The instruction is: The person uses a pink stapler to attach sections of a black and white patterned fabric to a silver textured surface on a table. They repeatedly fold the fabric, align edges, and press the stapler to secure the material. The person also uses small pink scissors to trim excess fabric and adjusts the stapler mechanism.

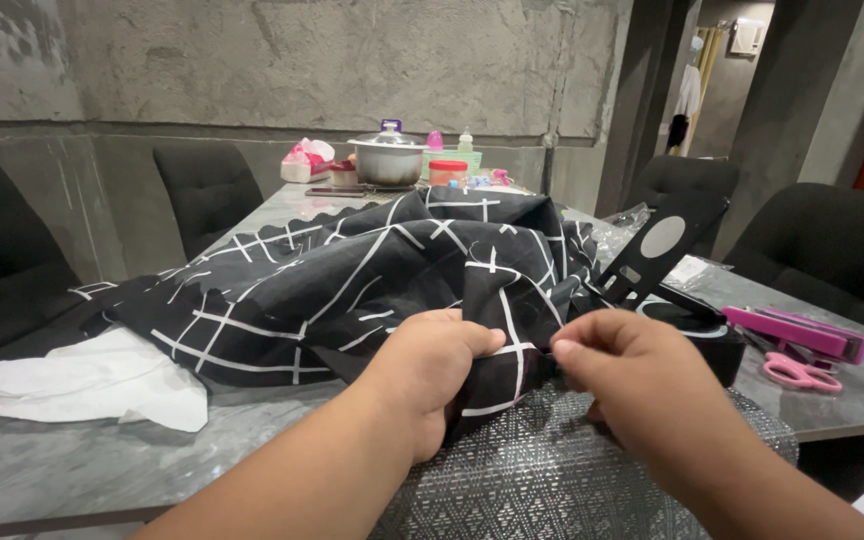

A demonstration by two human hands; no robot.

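A black cloth with thin white crossing lines [372, 270] lies bunched across the grey table [72, 460]. My left hand [430, 372] is closed on a fold of this cloth near the table's front. My right hand [624, 372] pinches the cloth's edge just to the right of it, thumb and fingers pressed together. Under both hands lies a grey woven mat [542, 470]. The cloth's near edge is hidden beneath my hands.
A white cloth [82, 385] lies at the left. A black phone stand [657, 265] rises behind my right hand. Pink scissors [800, 373] and a pink stapler [797, 333] sit at the right. A lidded metal pot [388, 158] and small containers stand at the far end. Black chairs surround the table.
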